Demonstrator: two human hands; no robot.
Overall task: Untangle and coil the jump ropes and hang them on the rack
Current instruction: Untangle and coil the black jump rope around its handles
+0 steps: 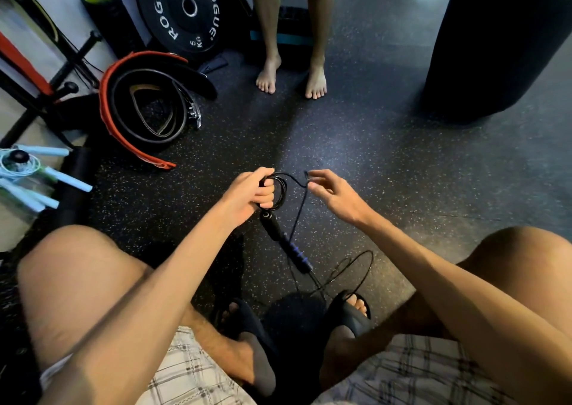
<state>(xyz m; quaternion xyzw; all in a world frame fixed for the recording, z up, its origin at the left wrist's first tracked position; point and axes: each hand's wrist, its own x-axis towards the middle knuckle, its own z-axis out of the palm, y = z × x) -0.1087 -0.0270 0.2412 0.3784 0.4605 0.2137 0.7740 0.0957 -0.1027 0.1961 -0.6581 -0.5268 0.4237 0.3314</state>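
Speckled rubber gym floor (356, 144) lies under the black jump rope (283, 188), held over its middle. Curled left hand (247, 197) grips the small coil, handle (294, 251) dangling below; right hand (337, 194) pinches the cord just beside.

Single view, head-mounted, wide-angle. Looks forward and steeply down from a seated person's head onto the speckled floor (387, 157). Left hand (247, 194) and right hand (337, 194), with the jump rope (280, 188) between them, sit mid-frame, near the lens. Wearer's knees fill the lower corners. The weight plate (182, 8) and a second person's bare feet (291, 78) lie along the top edge, farther off. Edges bow.
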